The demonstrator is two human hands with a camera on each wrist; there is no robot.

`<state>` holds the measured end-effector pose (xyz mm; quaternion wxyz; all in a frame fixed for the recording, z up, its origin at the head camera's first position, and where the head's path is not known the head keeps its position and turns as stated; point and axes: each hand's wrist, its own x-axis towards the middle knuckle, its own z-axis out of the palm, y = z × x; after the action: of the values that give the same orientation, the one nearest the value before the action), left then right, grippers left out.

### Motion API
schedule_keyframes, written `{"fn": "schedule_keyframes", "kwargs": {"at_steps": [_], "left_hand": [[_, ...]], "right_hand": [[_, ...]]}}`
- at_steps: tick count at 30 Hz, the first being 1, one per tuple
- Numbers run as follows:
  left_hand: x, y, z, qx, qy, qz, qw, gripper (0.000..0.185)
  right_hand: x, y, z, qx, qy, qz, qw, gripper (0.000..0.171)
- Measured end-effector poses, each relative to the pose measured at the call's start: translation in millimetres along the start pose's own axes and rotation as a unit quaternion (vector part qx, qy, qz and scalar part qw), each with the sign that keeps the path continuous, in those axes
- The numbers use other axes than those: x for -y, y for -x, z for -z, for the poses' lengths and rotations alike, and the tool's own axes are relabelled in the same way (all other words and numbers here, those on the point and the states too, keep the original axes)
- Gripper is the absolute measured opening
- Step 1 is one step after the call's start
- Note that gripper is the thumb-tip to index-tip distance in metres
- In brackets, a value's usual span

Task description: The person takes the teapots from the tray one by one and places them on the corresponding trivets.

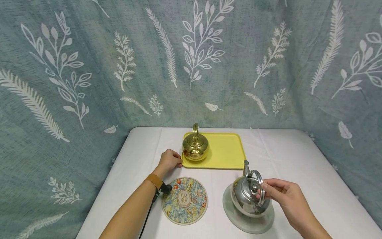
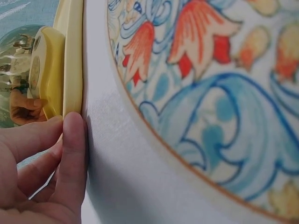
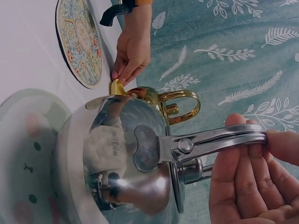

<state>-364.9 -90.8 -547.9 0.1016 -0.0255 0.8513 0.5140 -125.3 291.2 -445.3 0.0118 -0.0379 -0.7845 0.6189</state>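
Observation:
My left hand (image 1: 170, 158) pinches the near left corner of a yellow tray (image 1: 228, 151); in the left wrist view, thumb and fingertips meet on its rim (image 2: 74, 74). On the tray's left part stands a shiny gold kettle (image 1: 191, 149), its handle upright. With thumb and fingers, my right hand (image 1: 287, 192) grips the arched handle (image 3: 224, 142) of a silver kettle (image 1: 243, 199). This kettle is right over a round pale green mat (image 1: 229, 214), its spout pointing toward the back. The right wrist view shows a printed animal face on that mat (image 3: 23, 149).
A round floral mat (image 1: 194, 212) lies on the white table (image 1: 131, 186), between my left forearm and the silver kettle. A cable runs along that forearm from a strapped wrist camera (image 1: 165, 188). Behind the table hangs a blue-green leaf-patterned curtain (image 1: 167, 96).

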Motion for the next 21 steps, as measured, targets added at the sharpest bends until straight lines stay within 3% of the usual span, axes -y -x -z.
{"fn": "schedule_keyframes", "kwargs": {"at_steps": [21], "left_hand": [[-2.3, -1.0, 0.0, 0.002, -0.007, 0.003, 1.0, 0.012]], "right_hand": [[-15, 3, -5, -0.008, -0.018, -0.021, 1.0, 0.038]]}}
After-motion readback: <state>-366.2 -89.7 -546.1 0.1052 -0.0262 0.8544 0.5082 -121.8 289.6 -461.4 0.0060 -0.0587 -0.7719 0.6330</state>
